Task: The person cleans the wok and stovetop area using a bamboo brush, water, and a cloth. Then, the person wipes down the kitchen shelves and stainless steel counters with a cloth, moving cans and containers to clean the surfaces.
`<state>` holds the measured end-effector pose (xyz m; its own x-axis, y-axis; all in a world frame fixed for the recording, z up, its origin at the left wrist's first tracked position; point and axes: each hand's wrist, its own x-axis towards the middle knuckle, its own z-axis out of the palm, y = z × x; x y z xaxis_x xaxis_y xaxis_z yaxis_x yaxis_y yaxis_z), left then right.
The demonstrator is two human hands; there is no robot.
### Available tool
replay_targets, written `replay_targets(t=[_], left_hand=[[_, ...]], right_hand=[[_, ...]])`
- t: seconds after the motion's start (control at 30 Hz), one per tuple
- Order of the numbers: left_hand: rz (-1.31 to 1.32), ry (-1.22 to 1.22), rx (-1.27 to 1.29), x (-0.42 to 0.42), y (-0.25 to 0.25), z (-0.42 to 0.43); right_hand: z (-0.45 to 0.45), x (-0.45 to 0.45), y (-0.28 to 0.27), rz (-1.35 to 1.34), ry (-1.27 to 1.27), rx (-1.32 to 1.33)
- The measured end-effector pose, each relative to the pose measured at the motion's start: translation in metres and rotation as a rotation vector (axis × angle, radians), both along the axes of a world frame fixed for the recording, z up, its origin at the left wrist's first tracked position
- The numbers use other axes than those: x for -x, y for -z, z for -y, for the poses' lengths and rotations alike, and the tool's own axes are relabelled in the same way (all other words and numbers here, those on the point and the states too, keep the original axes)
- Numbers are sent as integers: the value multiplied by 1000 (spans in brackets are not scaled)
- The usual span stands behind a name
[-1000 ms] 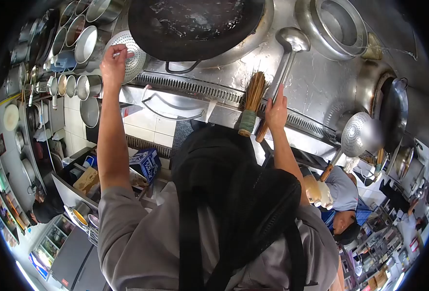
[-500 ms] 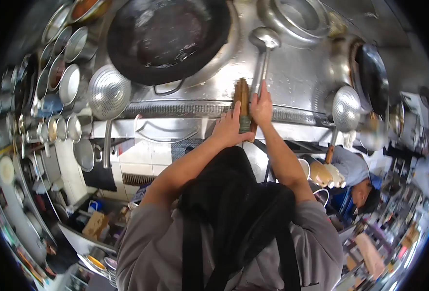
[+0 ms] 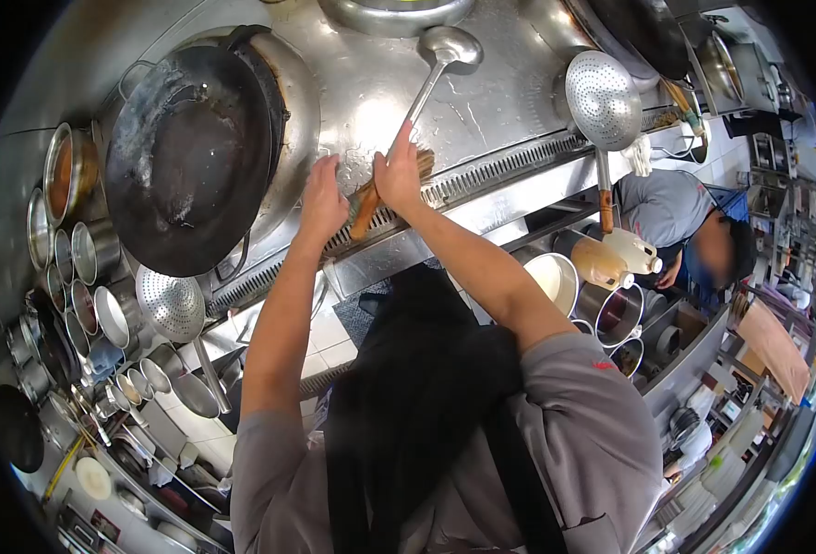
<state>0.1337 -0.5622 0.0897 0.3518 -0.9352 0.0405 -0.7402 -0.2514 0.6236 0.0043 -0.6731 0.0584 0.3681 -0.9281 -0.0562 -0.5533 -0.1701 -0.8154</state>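
Note:
My right hand point(image 3: 397, 175) is closed round the handle of a steel ladle point(image 3: 451, 48), its index finger stretched along the shaft. The ladle's wooden grip end sticks out below the hand, and its bowl rests toward the back of the steel stove top. Beside my right wrist lies a bamboo brush point(image 3: 426, 166), mostly hidden by the hand. My left hand point(image 3: 323, 205) is open and holds nothing, fingers raised, between the ladle's grip and a large black wok point(image 3: 196, 157).
Perforated strainers hang over the front edge, one at left point(image 3: 170, 305) and another at right point(image 3: 604, 100). A slotted drain point(image 3: 491, 168) runs along the front. Metal bowls point(image 3: 94, 249) stand at left. A co-worker point(image 3: 671, 217) bends over at right, near jugs point(image 3: 597, 263) and pots.
My left hand has let go of the bamboo brush and moved left toward the wok. The brush now lies by my right hand, which stays on the ladle. The view has turned.

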Motion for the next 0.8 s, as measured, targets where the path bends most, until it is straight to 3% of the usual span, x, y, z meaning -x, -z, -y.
replay_targets(t=[0.1, 0.23, 0.33, 0.37, 0.4, 0.43, 0.53, 0.57, 0.6, 0.63, 0.67, 0.8], left_hand=[[-43, 22, -97, 9, -5, -3], [-36, -5, 55, 14, 8, -9], [-16, -83, 146, 19, 9, -8], [56, -121, 241, 25, 5, -11], [-146, -173, 194, 26, -12, -19], [70, -71, 214, 23, -3, -38], [-123, -406, 302, 39, -28, -101], [-146, -499, 369, 44, -33, -128], [-177, -580, 323, 51, -48, -163], [-217, -651, 285, 61, -64, -197], [-185, -734, 233, 75, -68, -233], [-83, -1047, -13, 140, -64, -360]], right_hand=[[6, -14, 6, 14, -5, 26], [15, -16, 16, 31, 16, 155], [28, -13, 12, -220, 15, -126], [29, -1, 31, -263, -102, 99], [30, 6, 35, -303, -159, 181], [35, 13, 40, -285, -231, 231], [50, 45, 61, -221, -482, 312], [43, 47, 48, -321, -481, 272], [38, 50, 42, -370, -527, 377], [33, 50, 31, -344, -591, 278], [33, 53, 30, -389, -638, 346], [32, 41, 11, -547, -693, 616]])
